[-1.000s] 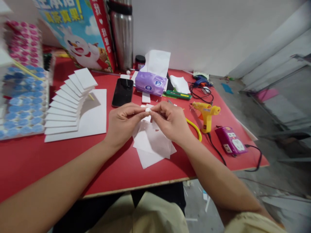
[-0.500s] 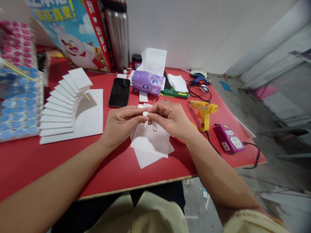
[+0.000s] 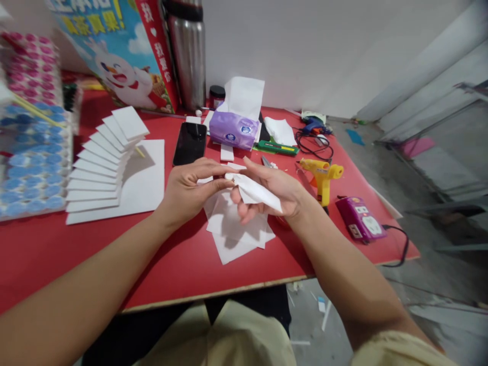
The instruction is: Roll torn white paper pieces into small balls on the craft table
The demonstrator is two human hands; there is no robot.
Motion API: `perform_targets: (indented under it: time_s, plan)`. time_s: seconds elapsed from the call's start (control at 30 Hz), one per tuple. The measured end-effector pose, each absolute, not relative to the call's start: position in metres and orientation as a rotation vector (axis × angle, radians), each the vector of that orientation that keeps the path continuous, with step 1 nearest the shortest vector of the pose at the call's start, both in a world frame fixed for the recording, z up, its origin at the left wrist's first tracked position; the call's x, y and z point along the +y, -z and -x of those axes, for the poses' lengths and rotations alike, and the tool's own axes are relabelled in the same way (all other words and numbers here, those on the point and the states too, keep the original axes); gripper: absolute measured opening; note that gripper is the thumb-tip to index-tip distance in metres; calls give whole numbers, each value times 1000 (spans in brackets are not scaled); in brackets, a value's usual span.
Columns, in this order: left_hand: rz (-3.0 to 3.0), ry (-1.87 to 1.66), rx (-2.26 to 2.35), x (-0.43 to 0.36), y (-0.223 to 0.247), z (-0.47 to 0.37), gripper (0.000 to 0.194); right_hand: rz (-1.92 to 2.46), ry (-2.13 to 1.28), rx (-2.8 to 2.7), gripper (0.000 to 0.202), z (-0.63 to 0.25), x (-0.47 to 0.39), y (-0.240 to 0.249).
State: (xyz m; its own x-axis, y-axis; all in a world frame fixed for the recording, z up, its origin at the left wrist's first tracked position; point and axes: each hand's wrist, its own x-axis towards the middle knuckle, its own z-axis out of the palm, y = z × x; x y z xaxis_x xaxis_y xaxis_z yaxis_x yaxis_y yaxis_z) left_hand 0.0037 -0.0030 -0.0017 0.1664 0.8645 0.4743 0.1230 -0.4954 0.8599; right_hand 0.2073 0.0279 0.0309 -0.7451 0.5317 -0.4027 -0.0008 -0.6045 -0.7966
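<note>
One left hand [image 3: 186, 190]: thumb and index finger pinched on the rounded tip [image 3: 229, 176] of a white paper [image 3: 259, 194]. One right hand [image 3: 286, 185]: fingers loosely spread, not closed into a grip, palm partly upturned with the paper lying across it; how firmly any finger presses cannot be told. The paper runs from the left fingertips to the right palm, raised over a red table [image 3: 183, 269].

Several loose white sheets [image 3: 229, 244], overlapping, on the table beneath the fingers.

Beyond the left fingers: one black phone [image 3: 189, 144], lying flat; one steel flask [image 3: 187, 61], upright; one dark-lidded jar [image 3: 217, 94].

Straight beyond the fingertips: one purple tissue pack [image 3: 232, 131], a tissue standing out of its top.

Beyond the right fingers: one green cutter [image 3: 280, 148]; one crumpled tissue [image 3: 280, 131]; one blue tool [image 3: 315, 127] with coiled black cable.

Right of the right fingers: one yellow glue gun [image 3: 323, 178], then one purple power box [image 3: 360, 219].

Left of the left fingers: one fan of white panels [image 3: 95, 178], partly over a white board [image 3: 152, 188]; farther left, blue pieces [image 3: 32, 175] in rows.
</note>
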Motion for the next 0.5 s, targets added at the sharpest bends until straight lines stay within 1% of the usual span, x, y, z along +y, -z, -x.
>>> perform_targets:
  time_s: [0.17, 0.27, 0.4, 0.5]
  plan:
    - [-1796, -1399, 944, -2, 4, -4, 17, 914, -2393, -1118, 42, -206, 23, -33]
    - [-1747, -1392, 984, -3, 3, -5, 18, 941, -2300, -1109, 29, -206, 17, -38]
    - [-1615, -1344, 1061, -5, 0, -6, 18, 957, -2017, -1305, 24, -206, 11, -39]
    - [-1510, -1316, 1109, -5, -1, -7, 19, 1016, -1695, -1561, 24, -206, 11, -37]
